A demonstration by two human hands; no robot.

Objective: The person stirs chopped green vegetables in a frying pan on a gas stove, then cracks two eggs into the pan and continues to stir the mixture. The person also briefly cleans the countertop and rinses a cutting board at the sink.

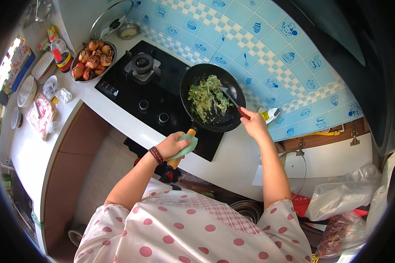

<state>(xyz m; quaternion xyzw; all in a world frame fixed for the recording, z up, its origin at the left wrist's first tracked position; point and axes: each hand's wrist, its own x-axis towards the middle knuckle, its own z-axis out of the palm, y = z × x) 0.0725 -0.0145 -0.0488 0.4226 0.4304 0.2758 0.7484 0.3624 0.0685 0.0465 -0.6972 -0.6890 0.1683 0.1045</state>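
Note:
A black wok point(233, 80) stands over the right side of the black glass cooktop point(118, 79) and hides what is beneath it. My left hand point(171, 144) is closed around its wooden handle point(174, 163), with a folded green cloth point(191, 144) against the grip. In my right hand point(256, 125) is a spatula point(231, 97) with a dark red handle, its metal blade partly among the food. Chopped green vegetables mixed with pale shreds point(208, 95) lie in the wok's middle, some spread up its side.
Left of the cooktop sits a metal bowl of onions point(93, 60), near a bottle with a red cap point(61, 54). A glass lid point(110, 19) leans behind. At right, a spray bottle point(270, 115) stands by the tiled wall, and plastic bags point(344, 194) hang lower down.

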